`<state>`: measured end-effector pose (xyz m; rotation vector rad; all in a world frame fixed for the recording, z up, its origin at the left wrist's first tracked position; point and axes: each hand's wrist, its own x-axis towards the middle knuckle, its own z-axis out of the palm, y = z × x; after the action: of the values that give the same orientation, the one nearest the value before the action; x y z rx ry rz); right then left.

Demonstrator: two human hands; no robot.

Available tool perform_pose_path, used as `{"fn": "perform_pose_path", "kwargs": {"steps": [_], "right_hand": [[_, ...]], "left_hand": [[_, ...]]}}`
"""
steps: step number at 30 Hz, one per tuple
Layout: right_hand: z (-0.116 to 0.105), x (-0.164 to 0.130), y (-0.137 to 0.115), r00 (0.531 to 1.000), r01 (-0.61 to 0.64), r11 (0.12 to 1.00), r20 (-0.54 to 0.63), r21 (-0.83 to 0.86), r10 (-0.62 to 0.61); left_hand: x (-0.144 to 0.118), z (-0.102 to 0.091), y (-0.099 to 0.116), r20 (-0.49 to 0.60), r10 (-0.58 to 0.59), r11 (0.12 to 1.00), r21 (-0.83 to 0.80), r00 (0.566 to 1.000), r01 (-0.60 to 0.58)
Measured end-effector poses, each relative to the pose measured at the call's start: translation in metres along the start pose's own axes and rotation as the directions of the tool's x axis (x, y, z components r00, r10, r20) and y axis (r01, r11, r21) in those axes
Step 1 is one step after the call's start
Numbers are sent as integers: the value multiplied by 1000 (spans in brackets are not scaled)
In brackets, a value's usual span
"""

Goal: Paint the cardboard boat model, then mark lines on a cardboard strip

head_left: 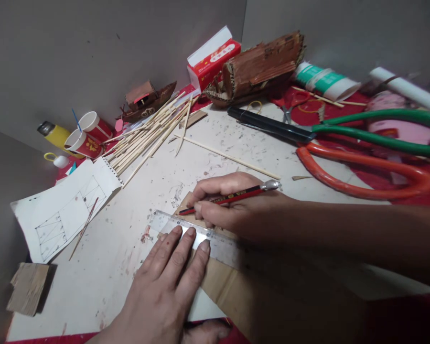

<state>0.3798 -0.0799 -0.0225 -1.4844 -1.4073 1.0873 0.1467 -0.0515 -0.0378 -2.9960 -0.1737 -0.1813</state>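
My right hand (232,203) grips a red and black pencil (232,196), its tip down at the upper edge of a clear ruler (218,246). Under the ruler lies a brown piece of cardboard (220,282), partly covered by my hands and in shadow toward the bottom right. With fingers stretched out, my left hand (172,272) lies flat and presses the ruler onto the cardboard. The pencil's silver end points up to the right.
Thin wooden sticks (154,131) are heaped behind, near a paper with a drawing (68,210). Large scissors (344,138) with green and orange handles lie at right. Cups (84,143), a cardboard boat (265,67), a smaller boat (146,102) and a wood block (28,289) stand around.
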Motion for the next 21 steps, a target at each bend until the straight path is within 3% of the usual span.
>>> {"fn": "perform_pose_path", "kwargs": {"steps": [21], "right_hand": [[3,1,3,999,25,999,26,-32,-24]], "left_hand": [[0,1,2,-23,-12,1000,-17,1000,12]]}}
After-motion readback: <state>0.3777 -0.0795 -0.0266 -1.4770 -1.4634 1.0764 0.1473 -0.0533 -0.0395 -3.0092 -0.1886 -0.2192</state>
